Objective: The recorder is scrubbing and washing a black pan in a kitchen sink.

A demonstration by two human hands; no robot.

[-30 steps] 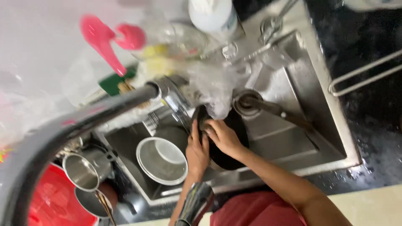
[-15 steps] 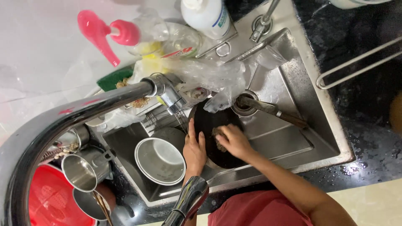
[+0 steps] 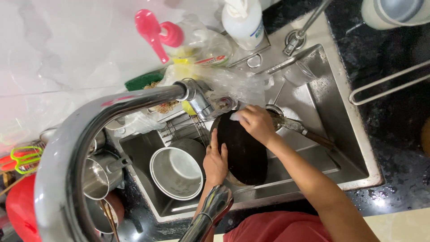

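Note:
A round black pan [image 3: 242,150] stands tilted over the steel sink [image 3: 322,112], its dark underside facing me. My left hand [image 3: 216,162] grips its left edge with the fingers spread up the rim. My right hand [image 3: 254,122] presses a small pale scrubbing pad [image 3: 236,116] against the pan's upper edge, close to the tap's spout [image 3: 201,101]. Water streams thinly from the spout beside the pan.
A grey bowl [image 3: 176,172] lies in the sink left of the pan. Steel cups [image 3: 96,172] stand at the left. A pink scoop [image 3: 154,33], a white bottle [image 3: 244,20] and plastic bags [image 3: 224,80] sit behind the sink. A ladle [image 3: 295,125] lies by the drain.
My right hand has slid from the pan's lower middle up to its top edge near the spout. My left hand stays on the left rim. The view has shifted slightly.

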